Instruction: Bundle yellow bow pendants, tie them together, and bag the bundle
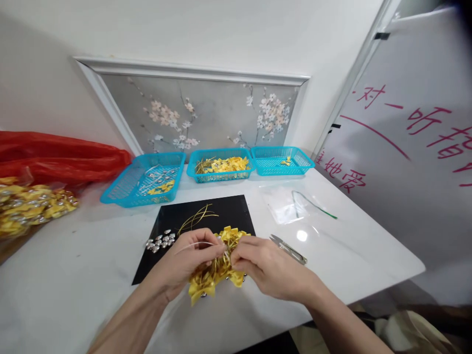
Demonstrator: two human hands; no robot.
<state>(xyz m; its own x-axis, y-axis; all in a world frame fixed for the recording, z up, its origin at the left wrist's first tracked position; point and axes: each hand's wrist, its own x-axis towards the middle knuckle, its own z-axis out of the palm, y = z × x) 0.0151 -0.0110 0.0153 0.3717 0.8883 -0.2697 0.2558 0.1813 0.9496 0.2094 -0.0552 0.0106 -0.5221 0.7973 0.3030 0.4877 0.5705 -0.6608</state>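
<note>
Both my hands meet over a bunch of yellow ribbon pieces (214,275) above the near edge of a black mat (221,214). My left hand (188,263) is closed on the bunch, with a thin pale wire looping over its fingers. My right hand (263,265) pinches the bunch from the right side. Small silver beads (160,241) lie on the mat left of my left hand. Gold wire strands (197,219) lie on the mat behind the hands. Small snips (289,249) rest on the white table just right of my right hand.
Three blue baskets stand at the back: the left (129,189) with wire and yellow bits, the middle (220,169) full of yellow ribbon, the right (282,161) nearly empty. A clear bag (291,204) lies behind the snips. Red cloth (55,157) and a bag of yellow pieces (29,206) sit far left.
</note>
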